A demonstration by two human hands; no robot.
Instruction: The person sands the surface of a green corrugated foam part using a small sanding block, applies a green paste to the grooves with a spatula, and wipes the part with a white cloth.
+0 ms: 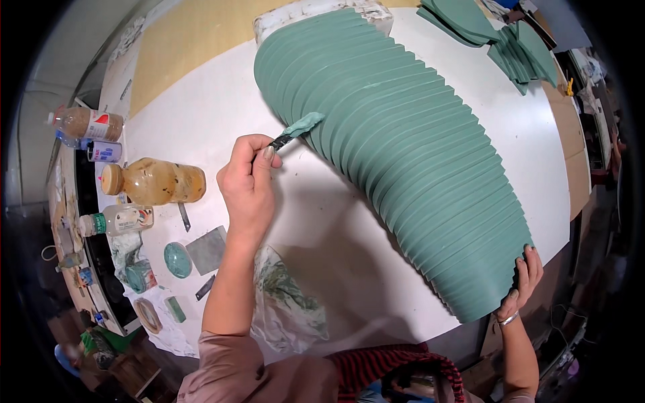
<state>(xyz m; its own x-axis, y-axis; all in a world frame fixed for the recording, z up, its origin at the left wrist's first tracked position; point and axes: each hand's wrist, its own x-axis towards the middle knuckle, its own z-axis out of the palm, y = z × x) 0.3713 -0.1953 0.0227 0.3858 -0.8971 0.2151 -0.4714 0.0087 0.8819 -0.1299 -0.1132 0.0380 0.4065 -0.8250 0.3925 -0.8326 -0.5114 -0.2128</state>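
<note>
My left hand (250,176) is closed around a small dark spatula (279,142) whose end carries a lump of green putty (306,125). The putty is at the left side of a long, curved, ribbed green form (396,148) built from many stacked layers. Whether it touches the form's side I cannot tell. The form lies slantwise across the white table, its far end against a white block (279,20). At its near right end my right hand (521,282) grips the edge, fingers on the outer side. Part of that hand is hidden behind the form.
At the left stand or lie several bottles, one amber (168,183). A round green-smeared lid (177,260), a grey plate (207,250), a tape roll (147,316) and a smeared plastic bag (289,302) lie nearer. Loose green pieces (524,57) lie far right on the white table (181,141).
</note>
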